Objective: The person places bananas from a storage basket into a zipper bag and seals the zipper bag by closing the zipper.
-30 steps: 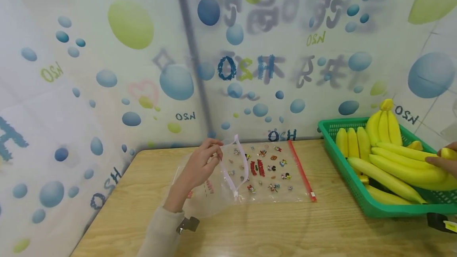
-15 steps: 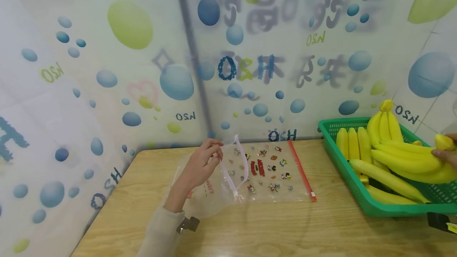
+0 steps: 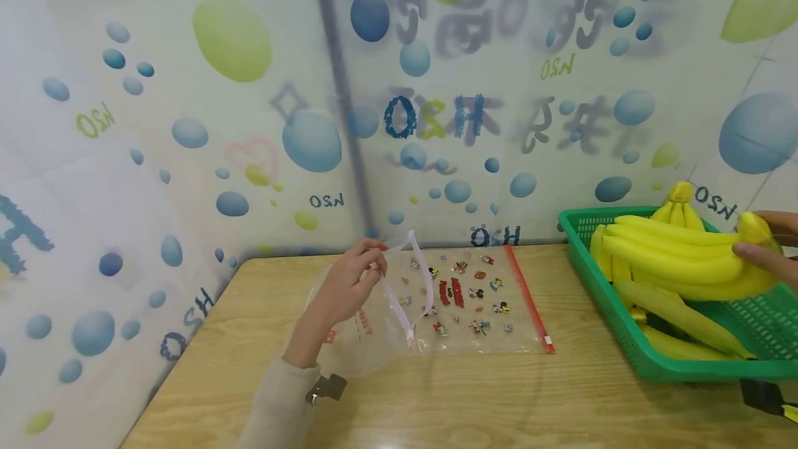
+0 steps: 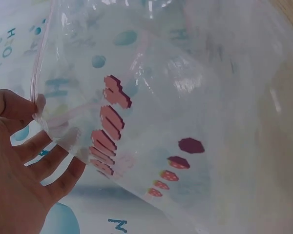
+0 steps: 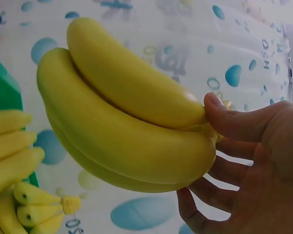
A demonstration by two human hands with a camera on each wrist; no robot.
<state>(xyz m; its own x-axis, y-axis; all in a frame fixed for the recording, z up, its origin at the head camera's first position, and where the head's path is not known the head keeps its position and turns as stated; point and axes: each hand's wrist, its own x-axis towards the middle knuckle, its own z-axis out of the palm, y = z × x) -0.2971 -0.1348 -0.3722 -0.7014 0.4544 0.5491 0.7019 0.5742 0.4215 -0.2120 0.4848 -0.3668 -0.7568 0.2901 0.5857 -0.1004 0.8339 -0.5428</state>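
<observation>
At the right of the head view my right hand [image 3: 773,244] holds a bunch of yellow bananas [image 3: 679,258] by its stem end, raised over the green basket [image 3: 651,364]. In the right wrist view the thumb presses near the stem of the bunch [image 5: 127,122] and the fingers curve beneath it. My left hand [image 3: 352,283] pinches the edge of a clear zip bag [image 3: 374,345], lifting its mouth apart. Seen from the left wrist, thumb and forefinger grip the bag's rim [image 4: 35,83], the other fingers spread behind the film.
More bananas [image 3: 679,338] lie in the basket under the held bunch, with another bunch [image 3: 679,203] standing at its back. A second printed bag with a red slider strip [image 3: 528,296] lies flat on the wooden table [image 3: 474,400]. A patterned curtain [image 3: 249,123] closes off the back.
My right hand has lifted the banana bunch up from the basket's contents and shifted it slightly left. The left hand stays at the bag; the head view has shifted slightly.
</observation>
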